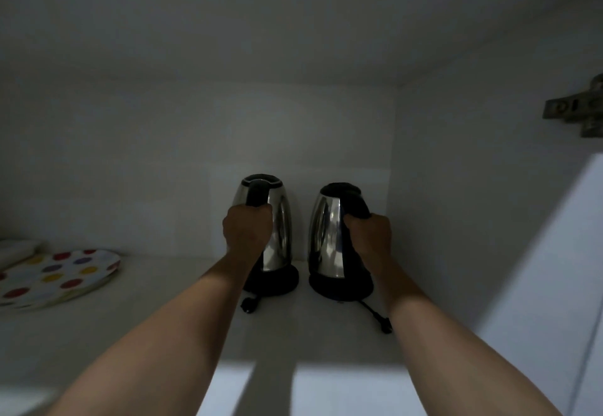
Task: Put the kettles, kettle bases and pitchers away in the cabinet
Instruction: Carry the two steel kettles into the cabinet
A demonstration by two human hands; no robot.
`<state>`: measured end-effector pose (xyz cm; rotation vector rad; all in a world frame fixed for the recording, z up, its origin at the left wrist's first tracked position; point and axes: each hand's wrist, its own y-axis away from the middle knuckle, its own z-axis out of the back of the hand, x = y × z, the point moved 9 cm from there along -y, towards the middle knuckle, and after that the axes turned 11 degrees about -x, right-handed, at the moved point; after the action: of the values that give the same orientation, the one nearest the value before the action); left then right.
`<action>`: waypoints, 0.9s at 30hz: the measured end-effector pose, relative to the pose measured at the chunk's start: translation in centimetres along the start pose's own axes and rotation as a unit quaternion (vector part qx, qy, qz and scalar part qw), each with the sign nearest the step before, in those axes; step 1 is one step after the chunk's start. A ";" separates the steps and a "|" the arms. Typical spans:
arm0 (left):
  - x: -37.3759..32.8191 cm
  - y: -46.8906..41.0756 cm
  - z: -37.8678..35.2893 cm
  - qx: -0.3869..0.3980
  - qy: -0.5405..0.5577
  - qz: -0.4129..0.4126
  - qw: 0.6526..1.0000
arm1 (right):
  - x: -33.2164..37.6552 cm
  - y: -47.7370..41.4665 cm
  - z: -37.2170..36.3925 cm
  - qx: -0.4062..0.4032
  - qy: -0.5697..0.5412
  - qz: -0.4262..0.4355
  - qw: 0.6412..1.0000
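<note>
Two steel kettles are standing upright side by side on the white cabinet shelf [182, 285], close to the back wall and toward its right-hand corner, with a narrow gap between them. The left kettle [279, 226] is sitting on its round black base [280, 280], and the right kettle [326, 229] is sitting on its own black base [339, 286]. The left hand [248, 229] is wrapping its curled fingers around the left kettle's black handle, knuckles facing the camera, while the right hand [370, 236] is gripping the right kettle's black handle in the same way. Both forearms are reaching straight forward into the cabinet, bare, nearly parallel and converging slightly toward the kettles. A short black cord with a plug [249, 305] is lying on the shelf in front of the left base, and another corded plug [385, 325] is trailing forward from the right base, beside the right wrist. Well off to the left, a white plate with coloured dots [58, 277] is resting on the shelf. A metal door hinge [577, 108] is showing on the right cabinet wall.
</note>
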<state>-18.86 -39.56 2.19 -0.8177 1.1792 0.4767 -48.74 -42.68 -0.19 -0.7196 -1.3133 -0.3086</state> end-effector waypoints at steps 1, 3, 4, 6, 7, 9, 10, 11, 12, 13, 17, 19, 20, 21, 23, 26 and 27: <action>0.3 -0.1 -0.3 -0.001 -0.001 0.002 1.000 | -0.4 -0.2 -0.2 0.002 0.001 -0.001 1.000; 0.8 -0.3 -1.0 0.001 -0.004 0.006 1.000 | -1.0 -0.5 -0.5 0.002 0.001 -0.007 1.000; 1.0 -0.3 -1.3 0.002 -0.004 0.008 1.000 | -1.1 -0.6 -0.6 0.003 -0.001 -0.007 1.000; 1.4 -0.5 -1.9 0.001 -0.003 0.009 1.000 | -1.3 -1.0 -0.7 0.004 -0.002 -0.004 1.000; 1.6 -0.5 -2.1 0.000 -0.003 0.009 1.000 | -1.3 -1.1 -0.7 0.003 -0.001 -0.004 1.000; 1.9 -0.5 -2.6 -0.001 -0.004 0.009 1.000 | -1.7 -1.4 -0.4 -0.001 0.003 -0.005 1.000; 2.0 -0.5 -2.8 -0.001 -0.005 0.010 1.000 | -2.0 -1.5 -0.4 -0.001 0.003 -0.008 1.000; 2.0 -0.5 -3.0 -0.001 -0.005 0.010 1.000 | -2.3 -1.7 -0.3 -0.001 0.002 -0.011 1.000; 2.1 -0.4 -3.2 -0.002 -0.004 0.010 1.000 | -2.6 -1.7 -0.3 0.001 0.000 -0.013 1.000; 2.1 -0.4 -3.3 -0.002 -0.002 0.010 1.000 | -2.7 -1.8 -0.4 0.005 0.001 -0.013 1.000; 2.1 -0.1 -3.8 -0.001 0.006 0.014 1.000 | -3.0 -1.9 -0.8 0.014 0.002 -0.016 1.000; 2.2 -0.1 -4.3 0.003 0.007 0.012 1.000 | -2.9 -2.1 -0.8 0.016 0.002 -0.017 1.000; 2.2 0.1 -4.6 0.007 0.006 0.007 1.000 | -3.1 -2.2 -0.8 0.018 0.003 -0.018 1.000; 2.3 0.2 -5.0 0.013 0.004 0.003 1.000 | -3.1 -2.3 -0.8 0.021 0.004 -0.018 1.000; 2.3 0.4 -5.6 0.025 -0.002 -0.004 1.000 | -3.2 -2.5 -0.7 0.024 0.007 -0.019 1.000; 2.1 0.6 -5.9 0.034 -0.006 -0.004 0.999 | -3.2 -2.8 -0.5 0.027 0.018 -0.015 0.999; 2.1 0.7 -6.1 0.038 -0.004 -0.001 0.999 | -3.0 -2.8 -0.4 0.028 0.023 -0.011 0.999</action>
<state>-22.41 -44.01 -0.88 -0.7511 1.1819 0.4300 -50.87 -45.62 -2.25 -0.6482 -1.2811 -0.3041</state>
